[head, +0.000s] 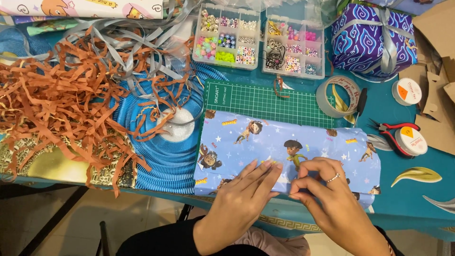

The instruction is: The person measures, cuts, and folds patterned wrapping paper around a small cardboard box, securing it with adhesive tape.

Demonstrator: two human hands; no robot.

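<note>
Wrapped parcel point(284, 147) in light blue paper printed with cartoon children and small stars, flat and oblong, lying at the near edge of the table point(417, 208), partly over a green cutting mat point(265, 99). Left hand point(241, 199) laid flat on the parcel's near side, fingers point(265, 168) stretched out together, pressing the paper down, gripping nothing. Right hand point(327, 189) just beside it, ring on one finger, fingertips curled and pinching the paper at the near fold. To the left, shredded brown paper point(61, 99) over a blue pleated disc point(166, 156). Beyond the mat, two clear bead boxes point(258, 40). To the right, tape roll point(339, 97), red-handled pliers point(395, 130) and a purple-patterned gift point(372, 40) tied with grey ribbon.
</note>
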